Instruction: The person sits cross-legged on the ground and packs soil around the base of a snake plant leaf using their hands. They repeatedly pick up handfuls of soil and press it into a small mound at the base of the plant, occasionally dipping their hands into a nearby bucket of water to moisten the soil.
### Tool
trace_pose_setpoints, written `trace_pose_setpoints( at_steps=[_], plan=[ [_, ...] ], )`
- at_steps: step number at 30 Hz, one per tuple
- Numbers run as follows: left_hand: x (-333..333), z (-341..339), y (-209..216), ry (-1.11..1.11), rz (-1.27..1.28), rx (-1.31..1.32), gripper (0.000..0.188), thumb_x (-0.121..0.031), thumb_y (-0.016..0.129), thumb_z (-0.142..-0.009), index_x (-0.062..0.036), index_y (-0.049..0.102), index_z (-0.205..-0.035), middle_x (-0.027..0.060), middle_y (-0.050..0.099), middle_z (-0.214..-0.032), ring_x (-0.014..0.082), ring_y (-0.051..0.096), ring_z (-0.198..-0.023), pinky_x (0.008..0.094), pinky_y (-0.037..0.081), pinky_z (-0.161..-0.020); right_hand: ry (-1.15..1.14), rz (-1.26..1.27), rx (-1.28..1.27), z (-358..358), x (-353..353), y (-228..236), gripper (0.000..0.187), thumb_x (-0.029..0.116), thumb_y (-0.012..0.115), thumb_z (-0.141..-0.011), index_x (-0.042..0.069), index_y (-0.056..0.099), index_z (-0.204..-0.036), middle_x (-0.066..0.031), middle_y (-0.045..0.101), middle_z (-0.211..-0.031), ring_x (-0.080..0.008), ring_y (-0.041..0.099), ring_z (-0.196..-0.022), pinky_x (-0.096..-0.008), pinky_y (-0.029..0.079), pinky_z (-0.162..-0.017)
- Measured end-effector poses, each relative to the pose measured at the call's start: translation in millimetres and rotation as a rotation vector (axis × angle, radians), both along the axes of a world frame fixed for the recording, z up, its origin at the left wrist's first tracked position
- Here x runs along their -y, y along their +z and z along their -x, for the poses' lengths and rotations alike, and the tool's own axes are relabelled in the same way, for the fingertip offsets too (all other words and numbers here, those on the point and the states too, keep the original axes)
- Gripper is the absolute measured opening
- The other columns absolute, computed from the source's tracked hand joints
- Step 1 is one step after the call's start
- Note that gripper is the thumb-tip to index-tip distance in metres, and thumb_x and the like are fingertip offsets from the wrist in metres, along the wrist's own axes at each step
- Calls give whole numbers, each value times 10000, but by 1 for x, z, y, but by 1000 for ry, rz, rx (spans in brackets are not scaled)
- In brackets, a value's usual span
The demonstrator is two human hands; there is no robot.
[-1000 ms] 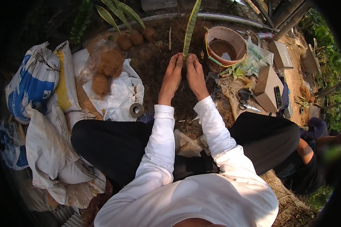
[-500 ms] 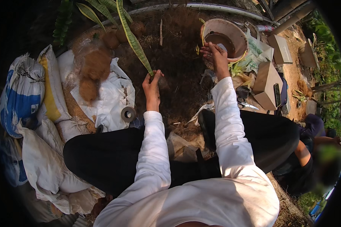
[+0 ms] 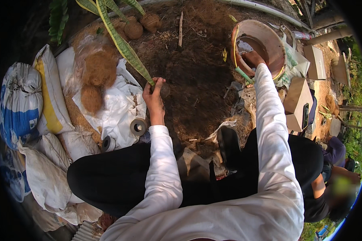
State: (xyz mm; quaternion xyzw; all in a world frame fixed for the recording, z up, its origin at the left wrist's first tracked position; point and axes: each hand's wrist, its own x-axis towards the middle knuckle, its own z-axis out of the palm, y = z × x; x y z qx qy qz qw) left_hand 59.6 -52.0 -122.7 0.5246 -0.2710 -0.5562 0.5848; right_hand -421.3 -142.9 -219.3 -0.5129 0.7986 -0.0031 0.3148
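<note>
Pinched in my left hand [image 3: 154, 96] is the lower end of a long snake plant leaf [image 3: 124, 48], green with yellow edges, slanting up and away to the left. A small dark roundish shape shows beside those fingers, too dim to make out. My right hand [image 3: 254, 59] reaches inside a wide clay-coloured bucket [image 3: 276, 34] holding murky water. Its fingers point down toward the water near a pale patch and are mostly hidden. Brown fibre balls [image 3: 152, 22] stand at the far left, with more snake plant leaves rising from them.
Left lie a white sheet [image 3: 126, 94], fibre clumps [image 3: 99, 70], a roll of dark tape [image 3: 138, 127] and stuffed sacks [image 3: 22, 98]. On the right are cardboard boxes [image 3: 297, 94], a phone [image 3: 305, 114] and a plastic bag [image 3: 295, 60]. Another person [image 3: 319, 184] sits at the right edge.
My right hand has gone from the bucket's near rim down inside it. The left hand still grips the leaf. The view has shifted, so the bucket appears further right.
</note>
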Motion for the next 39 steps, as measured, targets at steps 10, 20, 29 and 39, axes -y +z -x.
trace_pose_setpoints(
  at_steps=[10,20,29,39],
  plan=[
    [2,1,13,-43,18,57,189,-139,726,-919,-32,626,-1037,79,675,-973,163,657,-948,291,492,-878,-405,365,365,-15,-13,76,445,375,701,-920,-26,708,-1111,-164,730,-1026,-254,693,-987,-354,535,-857],
    [-17,-1,33,-15,70,16,144,-120,747,-894,-31,671,-979,36,677,-934,126,638,-891,282,486,-873,-59,563,715,-199,-72,137,311,234,699,-924,-42,715,-1066,-144,756,-934,-208,732,-852,-330,543,-786],
    [-31,-12,37,13,92,-25,140,-135,762,-886,-43,680,-954,25,682,-902,110,627,-847,270,476,-836,452,282,-181,-307,-210,33,611,178,745,-814,-30,541,-1351,-316,480,-1411,-430,498,-1295,-417,443,-1068],
    [-30,-21,40,51,44,-36,162,-130,768,-879,-43,673,-978,30,683,-921,118,630,-857,280,484,-825,-23,338,328,-271,-136,75,532,220,795,-794,-10,652,-1252,-279,634,-1242,-396,597,-1194,-422,466,-1050]
  ],
)
